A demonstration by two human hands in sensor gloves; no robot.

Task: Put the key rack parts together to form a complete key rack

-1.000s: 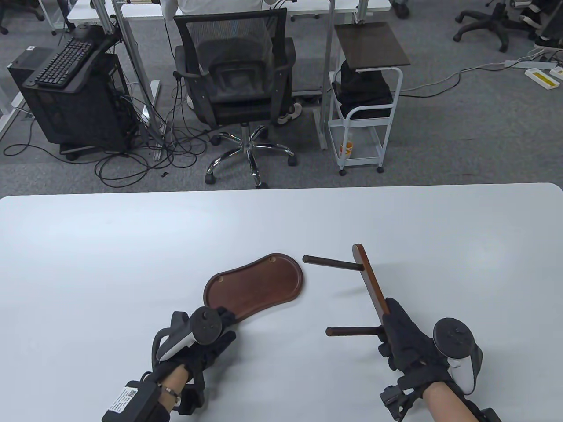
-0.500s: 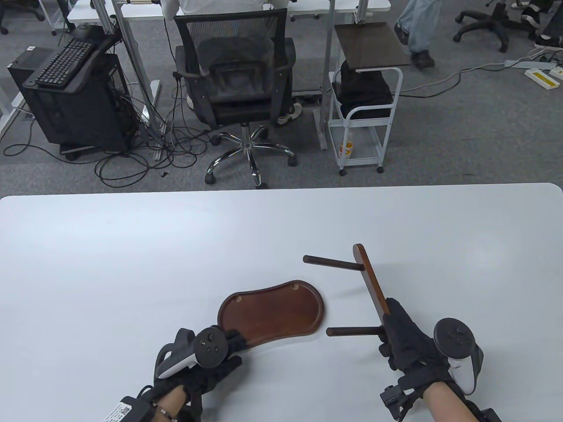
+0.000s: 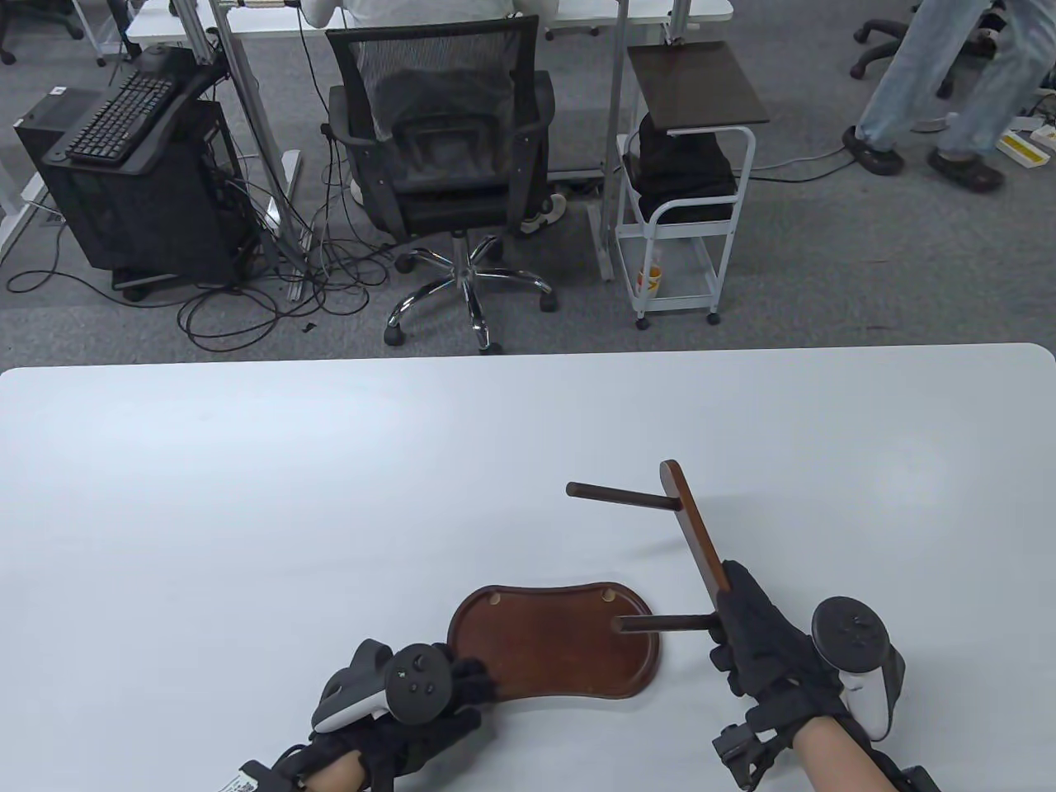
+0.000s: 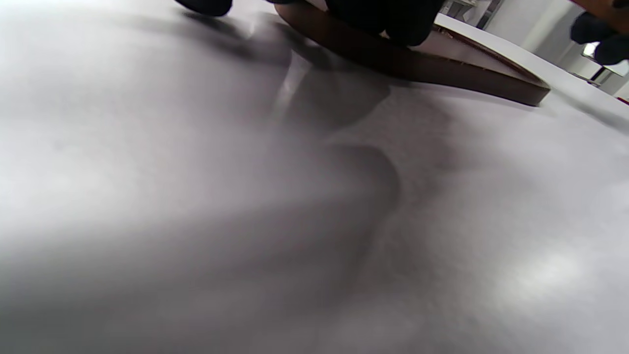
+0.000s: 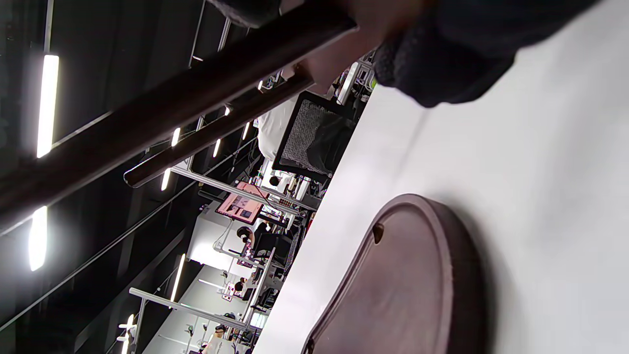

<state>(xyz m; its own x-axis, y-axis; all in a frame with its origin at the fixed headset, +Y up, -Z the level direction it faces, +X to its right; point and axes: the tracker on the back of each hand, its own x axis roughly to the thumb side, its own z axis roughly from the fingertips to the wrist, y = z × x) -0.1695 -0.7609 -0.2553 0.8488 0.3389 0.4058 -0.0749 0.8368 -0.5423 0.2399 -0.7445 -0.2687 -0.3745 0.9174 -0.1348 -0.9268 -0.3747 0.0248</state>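
Now the left hand (image 3: pixel 429 701) grips the wooden base tray's (image 3: pixel 553 643) near-left rim on the table (image 3: pixel 247 495), while the right hand (image 3: pixel 763 639) clasps the two-dowel upright (image 3: pixel 697 528) above it. Judged best: hold the tray flat and line both dowels (image 3: pixel 664 624) over its two holes (image 3: pixel 608 592).

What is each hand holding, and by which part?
The right hand grips the pegged bar by its near end. The left hand holds the tray by its near-left rim.

tray (image 3: pixel 553 652) on table (image 3: pixel 247 495) near front edge, peg bar (image 3: pixel 697 528) to its right, one peg above tray's right end
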